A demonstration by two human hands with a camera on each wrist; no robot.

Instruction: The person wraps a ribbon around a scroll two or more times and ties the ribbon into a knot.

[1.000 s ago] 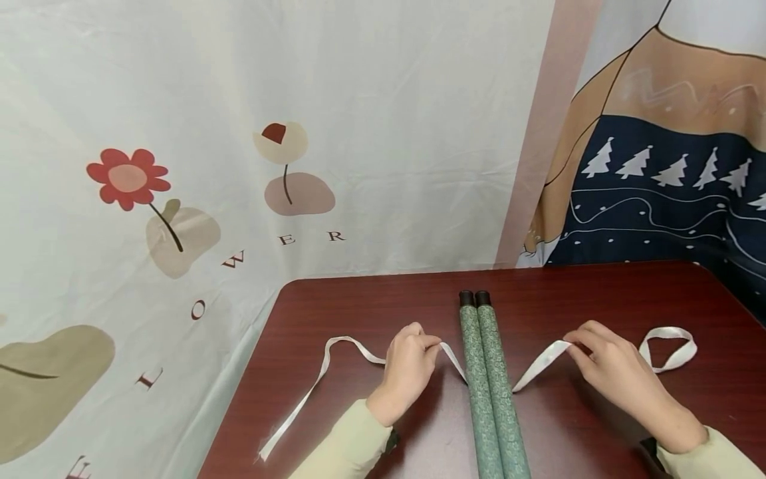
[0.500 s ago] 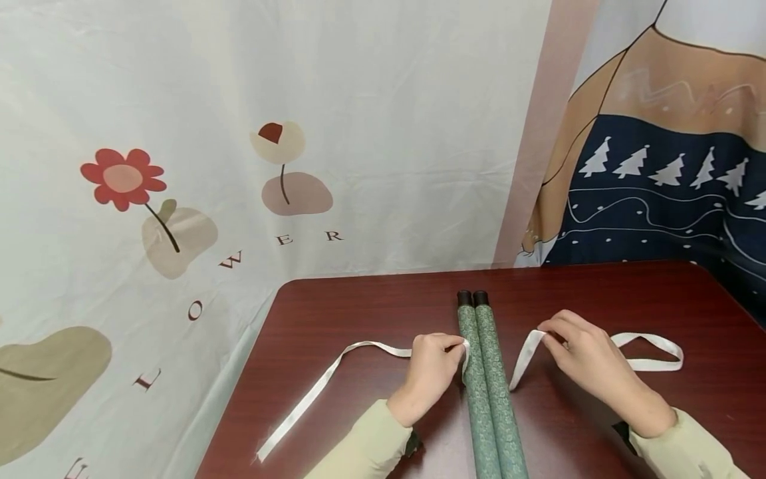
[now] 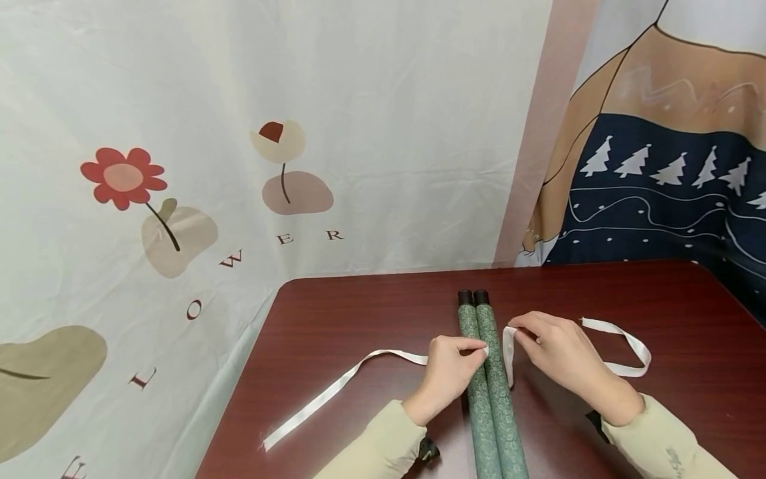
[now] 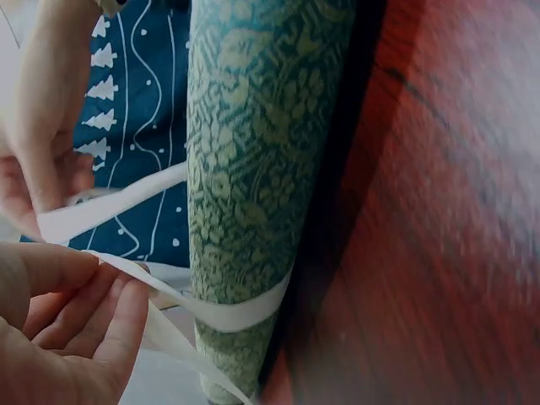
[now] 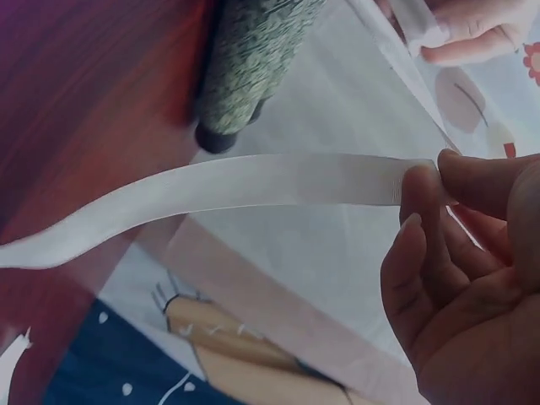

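Observation:
Two green floral-patterned rolls (image 3: pixel 505 412) with black end caps lie side by side, pointing away from me. A white ribbon runs around them. My left hand (image 3: pixel 450 371) is over the rolls and pinches the ribbon between thumb and forefinger; its loose tail (image 3: pixel 341 382) trails left over the table. Just right of the rolls, my right hand (image 3: pixel 565 352) pinches the ribbon's other side, and that end (image 3: pixel 640 349) loops out beyond the hand. In the left wrist view the ribbon (image 4: pixel 236 316) curves against a roll (image 4: pixel 261 143). The right wrist view shows the ribbon (image 5: pixel 253 181) stretching from my right fingertips.
The dark red wooden table (image 3: pixel 371 306) has a rounded far left corner. Behind it hangs a pale cloth (image 3: pixel 407 133) printed with flowers and letters, meeting a navy and tan printed part (image 3: pixel 658 173) at the right.
My left hand has moved right, from beside the rolls to over them, drawing its ribbon side across. My right hand has come left toward the rolls, its ribbon still pinched.

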